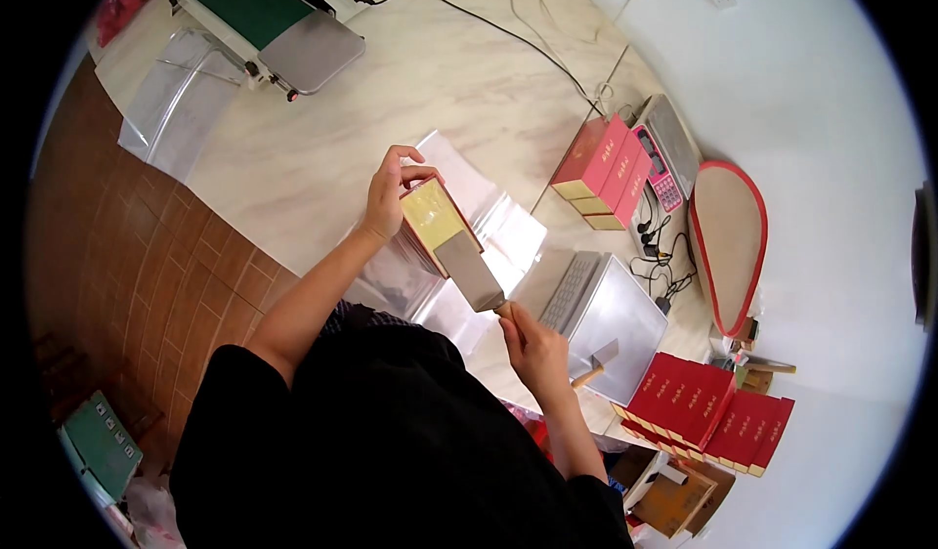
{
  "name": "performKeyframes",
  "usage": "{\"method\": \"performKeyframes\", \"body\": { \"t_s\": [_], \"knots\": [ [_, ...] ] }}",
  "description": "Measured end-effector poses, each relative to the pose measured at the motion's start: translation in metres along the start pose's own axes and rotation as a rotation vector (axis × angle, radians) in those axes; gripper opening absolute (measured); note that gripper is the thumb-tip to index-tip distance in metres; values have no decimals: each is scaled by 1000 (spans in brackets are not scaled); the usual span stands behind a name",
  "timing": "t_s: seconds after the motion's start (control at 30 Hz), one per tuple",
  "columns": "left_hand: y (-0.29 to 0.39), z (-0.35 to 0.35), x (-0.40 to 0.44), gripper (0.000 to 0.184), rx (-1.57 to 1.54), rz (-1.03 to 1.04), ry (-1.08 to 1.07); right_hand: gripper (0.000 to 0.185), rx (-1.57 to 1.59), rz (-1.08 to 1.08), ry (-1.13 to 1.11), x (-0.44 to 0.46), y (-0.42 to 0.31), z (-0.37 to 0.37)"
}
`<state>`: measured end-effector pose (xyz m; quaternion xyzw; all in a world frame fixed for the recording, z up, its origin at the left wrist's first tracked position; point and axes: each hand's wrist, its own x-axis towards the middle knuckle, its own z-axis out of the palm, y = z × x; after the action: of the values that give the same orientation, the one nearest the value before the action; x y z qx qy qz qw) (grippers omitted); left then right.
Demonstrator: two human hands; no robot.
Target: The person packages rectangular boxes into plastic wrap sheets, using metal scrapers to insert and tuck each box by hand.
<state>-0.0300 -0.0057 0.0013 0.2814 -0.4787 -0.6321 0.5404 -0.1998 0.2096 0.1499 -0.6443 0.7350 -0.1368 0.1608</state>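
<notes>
My left hand (394, 192) holds a small red box (430, 215) with a yellow side facing up, its fingers around the far end. The wooden handle of a flat metal spatula (471, 269) is in my right hand (535, 349). The spatula's blade lies against the yellow side of the box, at its near end. Beneath the box, clear plastic sheets (518, 239) are spread on the marbled table (410, 70).
Right of my hands are a metal tray (625, 324) with another spatula (598, 361), red boxes (596, 168), a pink scale (664, 178) and cables. More red boxes (684, 398) are stacked at lower right. A green-belted machine (234, 7) stands upper left, beside a plastic bag (181, 100).
</notes>
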Motion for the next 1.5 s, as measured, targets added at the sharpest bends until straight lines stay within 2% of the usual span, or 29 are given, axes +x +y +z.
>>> {"method": "performKeyframes", "body": {
  "t_s": [0.3, 0.37, 0.4, 0.47, 0.67, 0.8, 1.0, 1.3, 1.4, 1.5],
  "knots": [
    [-3, -4, 6, 51, 58, 12, -48, 22, -25, 29, -15, -13, -4, -13],
    [-6, -4, 5, 55, -130, -115, -34, 22, 120, 30, 35, -9, -3, -13],
    [-7, -6, 4, 55, -131, -111, -26, 22, 118, 22, 30, -6, -5, -11],
    [-12, -7, 5, 68, -114, -177, -66, 21, 178, 56, 95, 3, -13, 1],
    [-15, -7, 5, 72, -132, -142, -36, 24, 62, 36, 71, 36, -25, 29],
    [-29, -9, 2, 71, -323, -253, 13, 27, -53, -28, 64, 46, -27, 35],
    [-29, -13, 2, 65, -195, -228, 39, 28, -109, -56, 47, 56, -34, 37],
    [-28, -7, 3, 59, -311, -207, 61, 29, -188, -102, 54, 52, -34, 36],
    [-28, -13, 4, 60, -211, -198, 37, 30, -202, -98, 52, 52, -34, 39],
    [-21, -9, 3, 60, -248, -198, 53, 31, -200, -107, 52, 44, -27, 37]
  ]
}}
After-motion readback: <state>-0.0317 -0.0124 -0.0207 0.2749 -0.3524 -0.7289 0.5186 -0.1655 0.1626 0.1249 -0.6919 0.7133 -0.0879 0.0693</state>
